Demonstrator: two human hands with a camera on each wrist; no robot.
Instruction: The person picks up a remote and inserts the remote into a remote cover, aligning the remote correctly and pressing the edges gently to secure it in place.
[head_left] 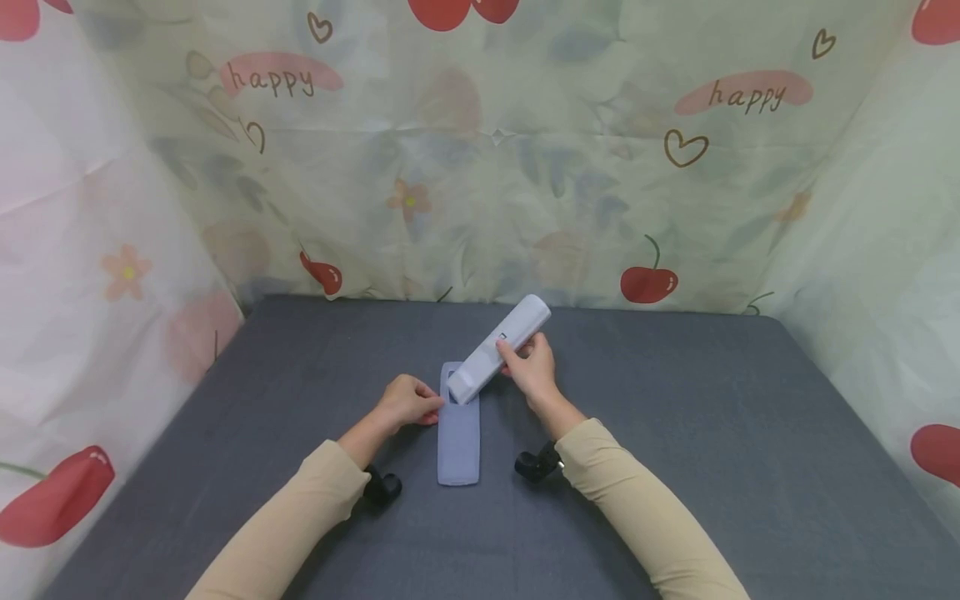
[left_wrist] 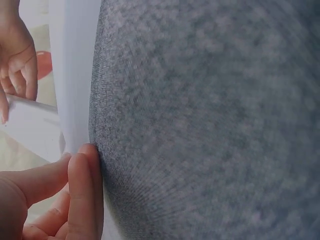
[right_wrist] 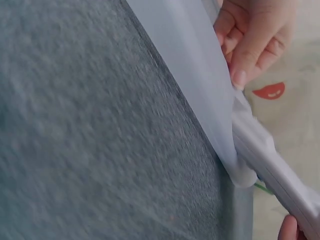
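A pale lavender-blue remote cover point(head_left: 458, 450), soft-looking with a window near its far end, lies lengthwise on the table. The thumb and fingers of my left hand point(head_left: 407, 400) pinch its left edge beside that window, seen close in the left wrist view point(left_wrist: 55, 200). Slanting up to the right is a white remote control point(head_left: 477, 367); my right hand point(head_left: 534, 367) grips it around the middle, thumb on top. Its lower end sits at the cover's window. In the right wrist view the remote point(right_wrist: 272, 162) crosses the cover's point(right_wrist: 185, 65) far end.
A dark grey cloth covers the table point(head_left: 675, 433). Behind it and at both sides hang pale curtains point(head_left: 495, 167) printed with cherries, flowers and hearts. Black wrist devices point(head_left: 384, 487) show under both beige sleeves point(head_left: 288, 521).
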